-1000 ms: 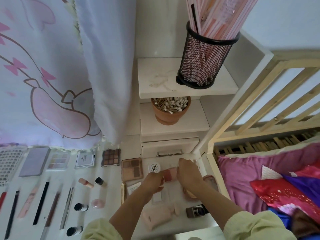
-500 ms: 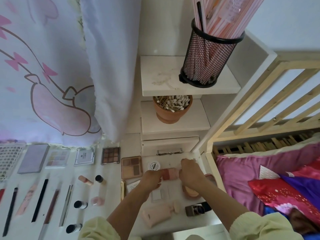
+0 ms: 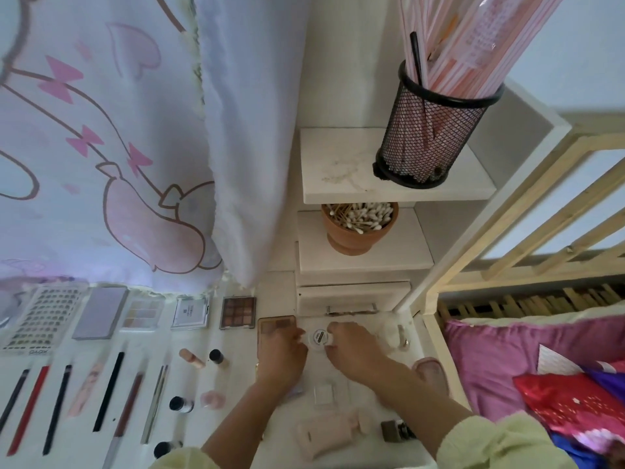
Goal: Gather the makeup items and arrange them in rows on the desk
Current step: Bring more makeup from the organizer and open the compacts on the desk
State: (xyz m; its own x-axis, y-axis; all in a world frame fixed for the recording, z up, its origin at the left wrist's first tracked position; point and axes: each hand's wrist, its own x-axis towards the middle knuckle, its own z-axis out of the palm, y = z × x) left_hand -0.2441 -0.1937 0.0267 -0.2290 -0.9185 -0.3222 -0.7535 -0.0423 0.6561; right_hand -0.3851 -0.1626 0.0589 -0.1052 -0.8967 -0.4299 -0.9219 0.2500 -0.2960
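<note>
The pink compact has left both hands. Now the left hand [image 3: 284, 346] and right hand [image 3: 351, 348] pinch the small round jar [image 3: 319, 336] in their fingers, on the worktop [image 3: 238, 374] beside the brown palette [image 3: 275, 324]. It is probably next for the rows.

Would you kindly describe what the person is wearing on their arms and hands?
Both arms are in loose, pale yellow-green fabric. The left sleeve and the right sleeve are bunched near the elbows, leaving the forearms bare. The left hand and the right hand have no gloves. No ring or watch shows, though the picture is slightly blurred.
</note>
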